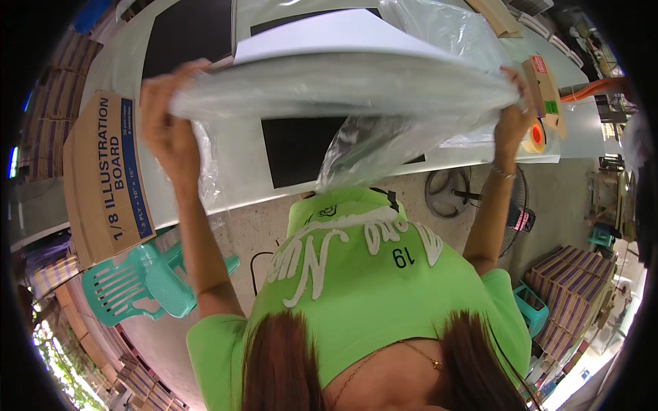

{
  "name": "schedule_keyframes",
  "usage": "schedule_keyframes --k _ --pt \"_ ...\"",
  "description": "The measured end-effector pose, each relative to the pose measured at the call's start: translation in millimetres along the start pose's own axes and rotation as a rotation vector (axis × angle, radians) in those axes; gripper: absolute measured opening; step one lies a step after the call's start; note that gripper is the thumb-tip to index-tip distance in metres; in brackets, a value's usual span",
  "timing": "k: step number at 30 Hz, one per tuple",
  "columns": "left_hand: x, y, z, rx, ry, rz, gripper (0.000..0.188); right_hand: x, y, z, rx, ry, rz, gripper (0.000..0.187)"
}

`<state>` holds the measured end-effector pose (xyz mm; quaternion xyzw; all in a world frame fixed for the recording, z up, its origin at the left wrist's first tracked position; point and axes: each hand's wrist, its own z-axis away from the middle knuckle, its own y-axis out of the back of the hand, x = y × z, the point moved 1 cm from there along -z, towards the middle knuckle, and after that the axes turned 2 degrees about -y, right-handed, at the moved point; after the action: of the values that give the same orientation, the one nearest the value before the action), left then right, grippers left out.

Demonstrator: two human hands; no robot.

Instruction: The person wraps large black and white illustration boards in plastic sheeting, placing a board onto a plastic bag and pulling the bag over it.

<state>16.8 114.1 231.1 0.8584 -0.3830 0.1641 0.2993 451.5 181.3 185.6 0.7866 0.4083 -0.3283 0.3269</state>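
Gripping a clear plastic bag (343, 85) at both ends, the person holds it stretched out over a long white worktable (240, 164). The left hand (166, 120) has its fingers curled tight around the bunched left end of the bag, and the right hand (515, 113) pinches the right end in a closed grasp, a thin bracelet (506, 174) showing on that wrist. A stack of white boards (336, 38) pokes out of the top of the bag, and loose film hangs down from its underside toward the person's green shirt (356, 281). On the table below lie black boards (298, 147), one of them just under the bag and another (185, 38) farther off to the left. A tape dispenser (541, 103) with an orange-cored roll sits just beside the right hand. A flattened brown cardboard carton (103, 175) leans at the table's left end, with teal plastic chairs (147, 281) on the floor near it. Stacked boxes (572, 281) stand well apart on the right, and a floor fan (452, 193) rests under the table edge.
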Motion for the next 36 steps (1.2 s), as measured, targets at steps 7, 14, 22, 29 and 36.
schedule_keyframes --k 7,14,22,29,36 --pt "29 69 -110 0.516 0.074 0.328 0.025 -90 56 -101 0.12 0.154 -0.101 0.037" --pt "12 137 -118 -0.116 0.329 1.471 0.031 -98 98 -119 0.142 0.069 -0.21 0.035" --pt "67 114 -77 0.188 0.555 1.442 0.059 -44 130 -85 0.056 0.518 0.318 0.04" --pt "85 102 -105 0.136 0.333 1.418 0.061 32 157 -122 -0.105 -0.037 -0.165 0.042" --pt "71 104 -79 0.231 0.497 1.405 0.056 42 95 -122 -0.202 -0.262 -0.335 0.035"
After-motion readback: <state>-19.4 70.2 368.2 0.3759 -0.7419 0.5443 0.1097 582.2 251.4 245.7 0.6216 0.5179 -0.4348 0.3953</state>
